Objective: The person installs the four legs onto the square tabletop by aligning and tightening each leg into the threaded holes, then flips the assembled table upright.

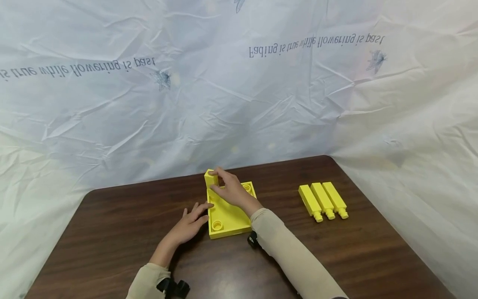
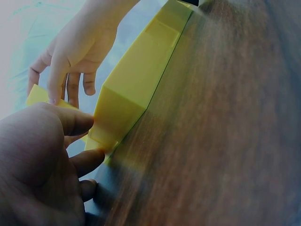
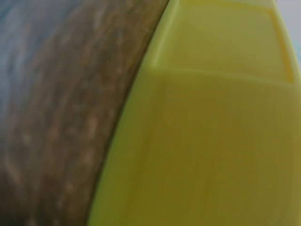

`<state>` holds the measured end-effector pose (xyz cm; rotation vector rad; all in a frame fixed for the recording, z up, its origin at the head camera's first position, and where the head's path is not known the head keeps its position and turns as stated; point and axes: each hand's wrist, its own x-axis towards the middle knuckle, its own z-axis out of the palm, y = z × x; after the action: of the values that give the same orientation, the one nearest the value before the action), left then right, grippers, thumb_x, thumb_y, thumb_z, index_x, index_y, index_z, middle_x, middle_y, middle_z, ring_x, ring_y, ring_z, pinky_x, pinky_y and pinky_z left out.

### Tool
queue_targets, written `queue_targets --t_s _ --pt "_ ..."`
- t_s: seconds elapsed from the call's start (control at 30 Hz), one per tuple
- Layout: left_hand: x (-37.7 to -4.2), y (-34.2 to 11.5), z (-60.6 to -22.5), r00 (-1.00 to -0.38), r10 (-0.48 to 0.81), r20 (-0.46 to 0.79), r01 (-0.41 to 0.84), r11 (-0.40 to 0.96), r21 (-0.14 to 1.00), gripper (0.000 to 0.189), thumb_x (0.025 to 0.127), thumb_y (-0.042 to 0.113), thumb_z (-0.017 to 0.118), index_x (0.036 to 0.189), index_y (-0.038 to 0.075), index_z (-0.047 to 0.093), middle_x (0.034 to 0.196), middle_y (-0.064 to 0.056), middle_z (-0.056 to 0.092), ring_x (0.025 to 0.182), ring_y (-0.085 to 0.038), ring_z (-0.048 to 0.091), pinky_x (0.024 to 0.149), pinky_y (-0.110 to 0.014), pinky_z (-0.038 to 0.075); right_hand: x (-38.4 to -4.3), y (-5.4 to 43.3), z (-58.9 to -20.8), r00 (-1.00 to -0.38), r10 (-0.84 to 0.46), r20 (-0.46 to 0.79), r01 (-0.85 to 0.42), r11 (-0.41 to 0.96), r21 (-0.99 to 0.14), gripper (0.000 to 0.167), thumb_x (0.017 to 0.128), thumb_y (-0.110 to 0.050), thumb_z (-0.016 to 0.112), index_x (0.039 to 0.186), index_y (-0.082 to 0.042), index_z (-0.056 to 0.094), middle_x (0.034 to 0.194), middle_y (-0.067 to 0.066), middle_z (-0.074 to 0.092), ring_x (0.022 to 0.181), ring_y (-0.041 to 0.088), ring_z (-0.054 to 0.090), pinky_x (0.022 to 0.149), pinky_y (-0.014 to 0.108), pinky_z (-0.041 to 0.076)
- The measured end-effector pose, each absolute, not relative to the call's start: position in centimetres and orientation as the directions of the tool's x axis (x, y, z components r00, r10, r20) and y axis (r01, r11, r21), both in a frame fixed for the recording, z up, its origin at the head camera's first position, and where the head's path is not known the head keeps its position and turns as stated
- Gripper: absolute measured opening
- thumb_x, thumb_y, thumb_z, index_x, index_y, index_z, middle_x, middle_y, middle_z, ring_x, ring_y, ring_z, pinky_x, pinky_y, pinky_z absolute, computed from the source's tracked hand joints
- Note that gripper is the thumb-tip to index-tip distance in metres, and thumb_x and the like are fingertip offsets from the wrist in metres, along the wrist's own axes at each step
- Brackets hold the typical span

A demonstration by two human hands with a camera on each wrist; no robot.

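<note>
A square yellow plate [image 1: 228, 216] with raised rims and round corner sockets lies on the table. At its far left corner stands a yellow square leg [image 1: 210, 179], upright. My right hand [image 1: 232, 189] holds this leg near its top between thumb and fingers; its lower end is partly hidden behind the hand. My left hand [image 1: 188, 224] touches the plate's left rim with loosely stretched fingers. From the left wrist view, the left fingertips [image 2: 96, 157] lie against the plate's side. The right wrist view shows only the plate [image 3: 221, 141] close up, without the hand.
Three yellow legs [image 1: 323, 200] with stepped round ends lie side by side on the right of the brown wooden table [image 1: 276, 265]. A pale printed cloth [image 1: 231, 104] hangs behind the table's far edge. Black wrist straps are on both sleeves.
</note>
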<state>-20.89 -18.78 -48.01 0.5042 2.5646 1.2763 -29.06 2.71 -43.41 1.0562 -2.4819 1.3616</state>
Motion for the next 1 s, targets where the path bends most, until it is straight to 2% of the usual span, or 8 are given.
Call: queue_targets --t_s 0.03,0.17,0.27,0.4,0.63,0.87,1.0 --pt "-20.89 -18.75 -47.97 -0.914 0.403 -0.054 0.201 0.562 0.803 0.048 0.116 0.028 0.045 0.162 0.018 0.042 0.171 -0.017 0.028 0.162 -0.040 0.004 0.123 -0.066 -0.015 -29.07 2.71 -43.40 -0.748 -0.519 0.414 -0.628 0.352 -0.694 0.031 0.106 -0.012 0.066 0.136 -0.010 0.058 0.119 0.008 0.065 0.095 0.026 0.061 0.082 0.034 0.054" --pt "-20.91 -18.66 -47.88 -0.914 0.403 -0.051 0.204 0.564 0.800 0.048 0.116 0.028 0.045 0.163 0.018 0.042 0.172 -0.017 0.027 0.162 -0.040 0.004 0.123 -0.065 -0.015 -29.20 2.70 -43.44 -0.742 -0.515 0.429 -0.637 0.344 -0.689 0.031 0.106 -0.011 0.067 0.136 -0.009 0.058 0.127 0.010 0.065 0.095 0.028 0.060 0.087 0.038 0.056" --pt "-20.85 -18.67 -47.86 -0.916 0.399 -0.054 0.200 0.568 0.798 0.048 0.116 0.027 0.045 0.162 0.017 0.042 0.171 -0.018 0.028 0.161 -0.041 0.004 0.123 -0.066 -0.014 -29.22 2.65 -43.50 -0.745 -0.518 0.421 -0.631 0.343 -0.696 0.030 0.106 -0.011 0.067 0.134 -0.010 0.058 0.137 0.010 0.063 0.102 0.027 0.063 0.091 0.038 0.057" --pt "-20.75 -18.69 -47.91 -0.917 0.395 -0.061 0.192 0.569 0.799 0.048 0.116 0.027 0.045 0.162 0.017 0.043 0.171 -0.018 0.029 0.161 -0.040 0.004 0.123 -0.065 -0.014 -29.07 2.49 -43.52 -0.758 -0.517 0.398 -0.614 0.361 -0.702 0.028 0.106 -0.015 0.068 0.132 -0.013 0.057 0.142 0.008 0.062 0.110 0.021 0.066 0.092 0.034 0.058" --pt "-20.50 -18.72 -48.12 -0.917 0.393 -0.070 0.183 0.569 0.802 0.047 0.116 0.026 0.045 0.162 0.016 0.043 0.171 -0.018 0.027 0.161 -0.041 0.003 0.123 -0.066 -0.015 -28.72 2.26 -43.64 -0.774 -0.518 0.365 -0.589 0.376 -0.715 0.030 0.106 -0.019 0.068 0.134 -0.015 0.056 0.125 0.008 0.066 0.100 0.021 0.063 0.083 0.031 0.056" --pt "-20.70 -18.66 -48.13 -0.917 0.395 -0.053 0.198 0.565 0.801 0.047 0.116 0.026 0.045 0.162 0.016 0.043 0.171 -0.017 0.027 0.161 -0.041 0.004 0.123 -0.066 -0.015 -28.78 2.30 -43.63 -0.773 -0.515 0.371 -0.591 0.370 -0.717 0.026 0.106 -0.018 0.068 0.127 -0.014 0.054 0.149 0.008 0.059 0.118 0.027 0.066 0.093 0.034 0.058" --pt "-20.90 -18.67 -48.14 -0.914 0.401 -0.059 0.197 0.567 0.800 0.048 0.116 0.027 0.045 0.163 0.017 0.042 0.172 -0.016 0.025 0.161 -0.041 0.003 0.123 -0.066 -0.015 -28.91 2.44 -43.58 -0.774 -0.522 0.359 -0.582 0.362 -0.728 0.027 0.106 -0.017 0.069 0.127 -0.015 0.053 0.151 0.008 0.057 0.120 0.029 0.065 0.094 0.034 0.058"
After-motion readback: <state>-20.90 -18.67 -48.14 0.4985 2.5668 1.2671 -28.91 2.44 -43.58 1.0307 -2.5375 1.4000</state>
